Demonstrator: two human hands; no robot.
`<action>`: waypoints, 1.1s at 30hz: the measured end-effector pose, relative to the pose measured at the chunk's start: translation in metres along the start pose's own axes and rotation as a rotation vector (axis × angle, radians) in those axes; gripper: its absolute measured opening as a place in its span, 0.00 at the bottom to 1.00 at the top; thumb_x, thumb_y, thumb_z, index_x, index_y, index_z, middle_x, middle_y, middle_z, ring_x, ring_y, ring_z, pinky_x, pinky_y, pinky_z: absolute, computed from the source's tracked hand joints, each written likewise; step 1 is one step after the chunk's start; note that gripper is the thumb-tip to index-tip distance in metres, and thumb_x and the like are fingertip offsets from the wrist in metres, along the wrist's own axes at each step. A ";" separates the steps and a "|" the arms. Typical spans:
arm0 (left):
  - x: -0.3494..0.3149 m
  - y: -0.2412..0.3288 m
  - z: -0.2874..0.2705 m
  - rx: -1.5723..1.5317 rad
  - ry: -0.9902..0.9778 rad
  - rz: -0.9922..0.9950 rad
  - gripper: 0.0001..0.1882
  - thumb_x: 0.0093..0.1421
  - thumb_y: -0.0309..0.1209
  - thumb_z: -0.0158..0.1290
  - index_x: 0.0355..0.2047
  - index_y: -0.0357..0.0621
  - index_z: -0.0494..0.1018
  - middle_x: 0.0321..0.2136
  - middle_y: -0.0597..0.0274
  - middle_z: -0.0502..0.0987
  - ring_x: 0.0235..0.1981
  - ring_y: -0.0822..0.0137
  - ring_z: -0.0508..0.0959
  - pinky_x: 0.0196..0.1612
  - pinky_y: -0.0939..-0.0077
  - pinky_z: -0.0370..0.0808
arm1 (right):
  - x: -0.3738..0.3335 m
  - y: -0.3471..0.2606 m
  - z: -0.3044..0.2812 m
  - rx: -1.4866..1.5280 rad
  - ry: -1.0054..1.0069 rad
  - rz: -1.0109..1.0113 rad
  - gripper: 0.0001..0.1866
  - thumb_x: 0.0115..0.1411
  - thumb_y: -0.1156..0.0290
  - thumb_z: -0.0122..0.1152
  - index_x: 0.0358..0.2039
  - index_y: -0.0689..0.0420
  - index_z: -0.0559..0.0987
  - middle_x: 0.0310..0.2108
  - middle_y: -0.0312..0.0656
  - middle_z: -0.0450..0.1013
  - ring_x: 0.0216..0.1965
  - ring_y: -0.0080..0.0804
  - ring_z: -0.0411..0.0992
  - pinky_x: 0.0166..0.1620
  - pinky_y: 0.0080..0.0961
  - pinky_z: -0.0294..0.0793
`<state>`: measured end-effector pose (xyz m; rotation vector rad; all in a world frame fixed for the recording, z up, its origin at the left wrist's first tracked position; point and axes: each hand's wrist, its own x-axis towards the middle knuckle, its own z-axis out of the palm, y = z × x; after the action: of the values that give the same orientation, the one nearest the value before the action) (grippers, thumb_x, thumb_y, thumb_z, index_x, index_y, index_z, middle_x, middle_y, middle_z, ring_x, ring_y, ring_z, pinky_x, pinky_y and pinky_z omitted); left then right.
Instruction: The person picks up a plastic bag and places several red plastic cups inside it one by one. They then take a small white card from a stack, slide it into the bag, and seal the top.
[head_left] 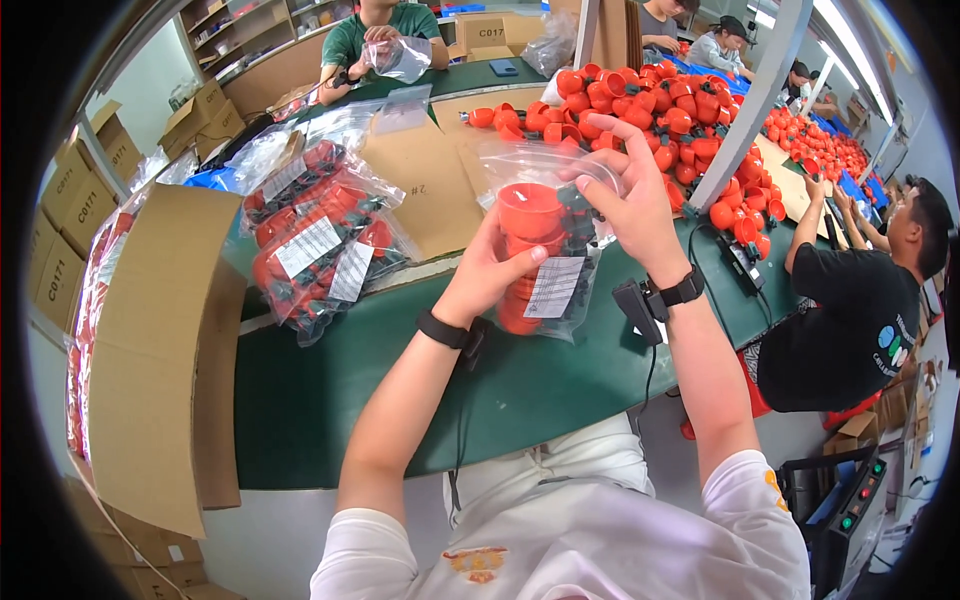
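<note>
Clock refs taken from the held bag. Clear plastic bag [568, 240] of red cups with dark green fittings was in both hands, roughly upright over the front part of the green surface [400, 420]. Cups sat stacked along its left side, fittings along its right; white printed label [555, 288] faced the wearer low on the front. Couldn't tell whether the bag's bottom touched down.

Left hand [488, 272]: at 8 o'clock, fingers clamped on the bag's left side, thumb across the front. Other fingertips hidden behind.

Right hand [642, 195]: at 2 o'clock, thumb against the upper right of the bag, upper fingers bent and spread apart. Couldn't tell if they pinched the film. Both wrists had black straps; a small black cabled device [637, 307] hung by the right one.

9 o'clock: pile of filled bags [320, 240], same red contents, white labels. 10 o'clock: flat cardboard sheet [440, 205] on the surface. 8 o'clock: open brown carton [150, 370].

1 to 2 o'clock: big heap of loose red cups [690, 120], pale metal post [755, 100] standing in front of part of it. 3 o'clock: black power strip [742, 268], then a seated co-worker in a black T-shirt [850, 290]. 11 o'clock: co-worker in green [345, 45] handling a clear bag [408, 60].
</note>
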<state>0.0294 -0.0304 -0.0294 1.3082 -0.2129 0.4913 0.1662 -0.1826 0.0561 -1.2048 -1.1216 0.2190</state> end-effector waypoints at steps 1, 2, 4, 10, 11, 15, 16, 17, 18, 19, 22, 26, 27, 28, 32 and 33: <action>0.001 0.000 0.000 -0.008 -0.006 0.003 0.41 0.61 0.28 0.64 0.69 0.40 0.54 0.62 0.57 0.68 0.62 0.64 0.70 0.66 0.63 0.66 | 0.001 0.000 -0.002 -0.019 -0.006 -0.023 0.34 0.59 0.79 0.65 0.64 0.59 0.61 0.40 0.43 0.78 0.46 0.27 0.77 0.53 0.26 0.73; 0.001 -0.001 0.002 -0.010 -0.006 0.004 0.41 0.61 0.28 0.64 0.69 0.40 0.54 0.62 0.57 0.68 0.62 0.64 0.70 0.66 0.63 0.66 | 0.003 0.000 -0.003 -0.021 -0.006 -0.023 0.34 0.59 0.79 0.65 0.64 0.59 0.61 0.40 0.43 0.78 0.46 0.27 0.77 0.53 0.26 0.73; 0.000 -0.002 0.003 0.009 -0.007 0.007 0.40 0.60 0.28 0.64 0.68 0.39 0.55 0.61 0.58 0.69 0.62 0.65 0.70 0.66 0.63 0.66 | 0.004 0.000 0.000 -0.109 -0.029 -0.014 0.33 0.62 0.78 0.62 0.66 0.58 0.60 0.41 0.44 0.80 0.49 0.26 0.76 0.55 0.25 0.71; 0.001 -0.004 0.004 0.108 0.008 0.072 0.36 0.60 0.31 0.66 0.64 0.38 0.61 0.59 0.58 0.71 0.59 0.66 0.72 0.63 0.66 0.68 | 0.008 -0.019 -0.003 -0.342 -0.295 0.074 0.31 0.66 0.75 0.59 0.68 0.57 0.62 0.45 0.44 0.81 0.48 0.25 0.77 0.54 0.22 0.72; 0.001 -0.004 0.002 0.109 0.011 0.070 0.36 0.60 0.31 0.66 0.64 0.38 0.61 0.59 0.58 0.71 0.59 0.66 0.72 0.63 0.66 0.68 | 0.009 -0.020 -0.003 -0.339 -0.296 0.075 0.31 0.66 0.75 0.59 0.68 0.57 0.62 0.45 0.44 0.81 0.48 0.25 0.77 0.54 0.22 0.72; 0.001 -0.009 -0.005 0.071 0.143 0.003 0.34 0.62 0.33 0.64 0.63 0.37 0.62 0.57 0.58 0.73 0.58 0.67 0.72 0.63 0.67 0.68 | 0.008 -0.024 -0.014 -0.052 -0.282 0.113 0.29 0.68 0.71 0.60 0.67 0.57 0.65 0.51 0.45 0.78 0.49 0.26 0.76 0.56 0.26 0.71; 0.002 -0.007 -0.004 0.030 0.153 0.018 0.33 0.62 0.33 0.64 0.63 0.37 0.62 0.57 0.59 0.73 0.58 0.67 0.73 0.63 0.67 0.68 | 0.004 -0.018 -0.017 -0.048 -0.202 0.031 0.29 0.67 0.71 0.61 0.67 0.58 0.65 0.51 0.44 0.78 0.49 0.26 0.76 0.55 0.25 0.72; 0.004 -0.005 -0.003 -0.011 0.164 0.033 0.32 0.63 0.33 0.63 0.63 0.37 0.62 0.56 0.59 0.73 0.58 0.67 0.73 0.63 0.67 0.68 | 0.000 -0.011 -0.020 -0.044 -0.122 -0.052 0.30 0.67 0.71 0.62 0.66 0.58 0.64 0.51 0.44 0.78 0.48 0.26 0.76 0.54 0.25 0.72; 0.005 -0.003 -0.004 -0.009 0.161 0.036 0.32 0.63 0.33 0.63 0.63 0.37 0.62 0.56 0.59 0.73 0.58 0.67 0.73 0.63 0.67 0.68 | -0.008 -0.003 -0.021 -0.050 -0.078 -0.037 0.25 0.65 0.70 0.65 0.61 0.60 0.70 0.45 0.40 0.79 0.45 0.24 0.76 0.51 0.23 0.72; 0.005 -0.003 -0.006 -0.040 0.167 0.028 0.32 0.63 0.32 0.63 0.63 0.37 0.62 0.56 0.59 0.73 0.57 0.67 0.73 0.62 0.67 0.68 | -0.014 0.007 -0.022 -0.046 -0.078 -0.037 0.25 0.65 0.70 0.65 0.61 0.60 0.70 0.45 0.40 0.79 0.45 0.24 0.76 0.51 0.23 0.72; 0.002 0.000 -0.010 -0.044 0.153 0.020 0.31 0.63 0.32 0.62 0.63 0.37 0.63 0.56 0.59 0.74 0.57 0.68 0.73 0.62 0.67 0.68 | -0.023 0.020 -0.021 -0.088 0.036 0.153 0.10 0.64 0.71 0.66 0.43 0.62 0.81 0.40 0.34 0.80 0.41 0.18 0.75 0.47 0.20 0.73; 0.003 0.000 -0.011 0.089 0.104 0.001 0.29 0.64 0.32 0.62 0.61 0.36 0.64 0.55 0.60 0.74 0.56 0.69 0.73 0.61 0.69 0.69 | -0.021 0.015 -0.026 -0.121 0.110 0.147 0.10 0.64 0.72 0.66 0.44 0.63 0.80 0.40 0.35 0.80 0.42 0.18 0.75 0.48 0.18 0.73; 0.003 0.000 -0.011 0.090 0.106 0.001 0.29 0.64 0.32 0.62 0.61 0.36 0.64 0.55 0.60 0.74 0.56 0.69 0.73 0.61 0.69 0.69 | -0.018 0.010 -0.024 -0.071 0.134 0.093 0.10 0.64 0.73 0.65 0.44 0.63 0.80 0.39 0.35 0.80 0.42 0.19 0.75 0.47 0.18 0.73; 0.003 -0.001 -0.011 0.078 0.123 0.012 0.29 0.64 0.32 0.62 0.61 0.36 0.64 0.54 0.60 0.74 0.56 0.69 0.74 0.61 0.69 0.69 | -0.016 0.008 -0.021 -0.021 0.157 0.040 0.10 0.65 0.73 0.65 0.45 0.63 0.80 0.39 0.35 0.79 0.41 0.19 0.75 0.47 0.18 0.72; 0.004 -0.001 -0.012 0.135 0.129 0.025 0.29 0.64 0.32 0.62 0.60 0.36 0.64 0.54 0.60 0.75 0.55 0.69 0.74 0.61 0.69 0.70 | -0.027 0.014 -0.011 -0.064 0.138 0.061 0.16 0.61 0.69 0.69 0.47 0.62 0.81 0.38 0.32 0.77 0.37 0.17 0.71 0.43 0.19 0.71; 0.003 -0.001 -0.011 0.134 0.123 0.023 0.29 0.64 0.32 0.62 0.60 0.36 0.64 0.54 0.60 0.75 0.55 0.69 0.74 0.61 0.69 0.70 | -0.028 0.020 -0.011 -0.066 0.143 0.060 0.16 0.61 0.69 0.69 0.47 0.62 0.81 0.38 0.32 0.77 0.37 0.17 0.71 0.43 0.19 0.71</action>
<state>0.0316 -0.0194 -0.0315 1.4014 -0.0942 0.6123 0.1689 -0.1997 0.0248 -1.2935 -0.9750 0.1401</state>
